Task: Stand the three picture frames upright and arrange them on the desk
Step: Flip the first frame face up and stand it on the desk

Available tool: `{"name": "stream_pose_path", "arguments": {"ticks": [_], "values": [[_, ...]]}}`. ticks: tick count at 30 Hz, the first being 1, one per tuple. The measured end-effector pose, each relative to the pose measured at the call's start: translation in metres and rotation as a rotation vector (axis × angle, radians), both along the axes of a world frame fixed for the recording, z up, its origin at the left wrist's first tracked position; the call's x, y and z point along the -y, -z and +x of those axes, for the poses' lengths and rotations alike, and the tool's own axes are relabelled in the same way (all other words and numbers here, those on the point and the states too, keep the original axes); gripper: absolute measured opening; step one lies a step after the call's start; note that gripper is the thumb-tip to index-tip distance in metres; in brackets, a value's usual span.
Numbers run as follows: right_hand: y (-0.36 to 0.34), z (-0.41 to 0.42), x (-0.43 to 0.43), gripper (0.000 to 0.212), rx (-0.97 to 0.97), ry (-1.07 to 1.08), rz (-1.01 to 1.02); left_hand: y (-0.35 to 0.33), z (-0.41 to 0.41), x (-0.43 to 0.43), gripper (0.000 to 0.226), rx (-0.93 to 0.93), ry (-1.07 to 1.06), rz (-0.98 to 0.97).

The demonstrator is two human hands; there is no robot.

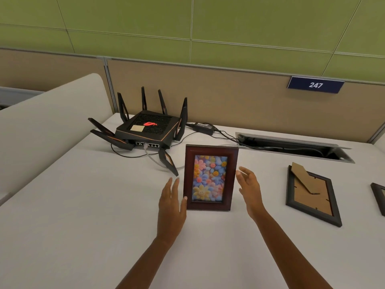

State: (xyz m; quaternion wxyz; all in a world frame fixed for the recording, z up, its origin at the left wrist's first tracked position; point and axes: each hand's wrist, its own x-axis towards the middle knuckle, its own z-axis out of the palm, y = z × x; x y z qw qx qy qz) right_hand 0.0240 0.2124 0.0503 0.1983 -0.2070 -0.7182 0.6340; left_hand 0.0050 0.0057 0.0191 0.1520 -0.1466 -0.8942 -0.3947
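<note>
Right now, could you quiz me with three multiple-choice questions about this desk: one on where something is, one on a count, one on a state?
1. Where is the router?
A. behind and left of the upright frame
B. right of the cable slot
C. on the face-down frame

2. How many frames stand upright?
A. one
B. two
C. three

3. How do the hands relate to the upright frame?
A. both open beside it
B. lifting it off the desk
C. both resting on the router

Answers:
1 A, it sits at the desk's back left.
2 A, the black frame lies face down, a third lies at the edge.
3 A, the left hand and right hand flank it, fingers spread.
</note>
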Motion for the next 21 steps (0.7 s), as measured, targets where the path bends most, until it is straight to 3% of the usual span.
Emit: {"name": "stream_pose_path", "arguments": {"ticks": [4,9,15,21], "values": [[0.021,0.027,-0.011,0.036,0.098,0.093,0.229,-0.003,0.012,-0.011,0.062,-0.237,0.16,-0.15],[0.039,0.065,-0.033,0.034,0.195,0.138,0.356,0.002,0.037,-0.036,0.066,-0.31,0.382,-0.24],[0.047,0.1,-0.07,0.035,0.281,0.14,0.418,0.009,0.065,-0.083,0.057,-0.113,0.543,-0.221],[0.048,0.136,-0.116,0.032,0.326,0.303,0.482,0.017,0.078,-0.142,0.055,0.161,0.649,-0.278]]}}
